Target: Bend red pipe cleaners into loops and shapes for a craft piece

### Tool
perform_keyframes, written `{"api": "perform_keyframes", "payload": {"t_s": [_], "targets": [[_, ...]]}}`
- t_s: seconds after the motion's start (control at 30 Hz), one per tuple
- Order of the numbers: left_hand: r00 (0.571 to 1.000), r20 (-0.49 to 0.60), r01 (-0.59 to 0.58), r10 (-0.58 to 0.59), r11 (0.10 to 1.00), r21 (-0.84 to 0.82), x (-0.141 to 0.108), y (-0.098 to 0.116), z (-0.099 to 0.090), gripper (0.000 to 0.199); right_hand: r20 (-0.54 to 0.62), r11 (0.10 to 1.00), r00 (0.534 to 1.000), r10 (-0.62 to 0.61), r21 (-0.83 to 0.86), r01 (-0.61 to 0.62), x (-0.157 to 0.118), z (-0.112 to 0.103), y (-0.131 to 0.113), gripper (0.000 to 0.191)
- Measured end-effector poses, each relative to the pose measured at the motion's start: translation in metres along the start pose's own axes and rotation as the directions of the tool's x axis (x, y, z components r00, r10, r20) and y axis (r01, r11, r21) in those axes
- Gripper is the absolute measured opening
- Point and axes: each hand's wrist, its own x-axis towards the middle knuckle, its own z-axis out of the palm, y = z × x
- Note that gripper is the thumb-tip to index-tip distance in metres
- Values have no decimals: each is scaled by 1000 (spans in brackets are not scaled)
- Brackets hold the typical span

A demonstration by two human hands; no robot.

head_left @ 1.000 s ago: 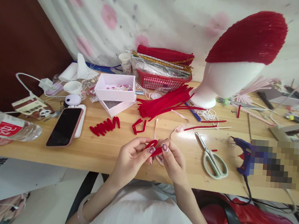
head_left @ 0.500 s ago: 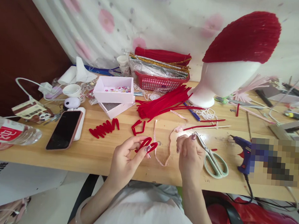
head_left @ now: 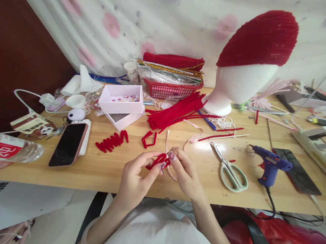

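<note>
Near the table's front edge, my left hand (head_left: 136,177) pinches a red pipe cleaner (head_left: 159,159) bent into loops. Closed at the same piece from the other side, my right hand (head_left: 186,175) has thumb and finger at its right end; the fingers hide part of it. Just beyond lies another bent red pipe cleaner (head_left: 148,140), with a zigzag row of folded red pieces (head_left: 111,141) to its left. A pink measuring tape (head_left: 168,137) runs partly under my hands. Scissors (head_left: 232,172) with pale green handles lie to the right.
A bundle of red pipe cleaners (head_left: 174,113) lies before a red basket (head_left: 171,90). Behind stands a white foam head (head_left: 242,81) with a red cap. On the right are a blue glue gun (head_left: 271,163) and a dark phone (head_left: 301,174); another phone (head_left: 68,143) and a bottle (head_left: 10,148) are left.
My right hand has moved left from beside the scissors to the red pipe cleaner and closed on it. My left hand keeps its hold. The camera view has shifted slightly.
</note>
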Motion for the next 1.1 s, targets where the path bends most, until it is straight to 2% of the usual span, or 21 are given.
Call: {"api": "perform_keyframes", "payload": {"t_s": [0.1,0.17,0.27,0.37,0.43,0.53,0.63,0.77,0.83,0.9,1.0,1.1], "targets": [[998,32,57,-56,998,-31,0,0,0,20,-1,1000,1000,5,13,-5,0,-1,1,34],[997,35,76,-75,997,-30,0,0,1,20,-63,1000,998,4,-6,-4,1,-3,3,32],[996,49,70,-69,998,-4,1,1,2,19,-155,996,984,-88,-19,86,2,-7,4,15],[997,78,22,-26,998,57,2,2,2,15,-85,988,984,-157,-2,157,5,-9,2,14],[995,100,-31,20,994,109,3,2,3,12,-64,992,990,-123,25,125,6,-8,2,8],[989,139,-77,57,986,146,3,-1,4,13,-157,998,987,-25,56,34,5,-6,3,19],[993,117,-35,21,992,117,2,-5,5,13,-269,998,963,29,61,-13,5,-8,8,26],[996,27,84,-85,996,34,3,-9,4,15,-453,995,891,-31,68,69,7,-19,14,53],[993,-6,118,-118,993,-4,4,-9,3,16,-504,994,861,-66,38,98,8,-23,16,47],[991,-32,129,-130,991,-37,6,-8,3,17,-496,996,867,-45,48,79,8,-24,17,16],[990,-45,134,-136,989,-56,7,-6,4,18,-410,997,911,51,81,-19,7,-18,16,23],[990,-29,135,-136,990,-44,7,-9,5,20,-180,997,980,83,5,-83,4,-8,13,42]]}}
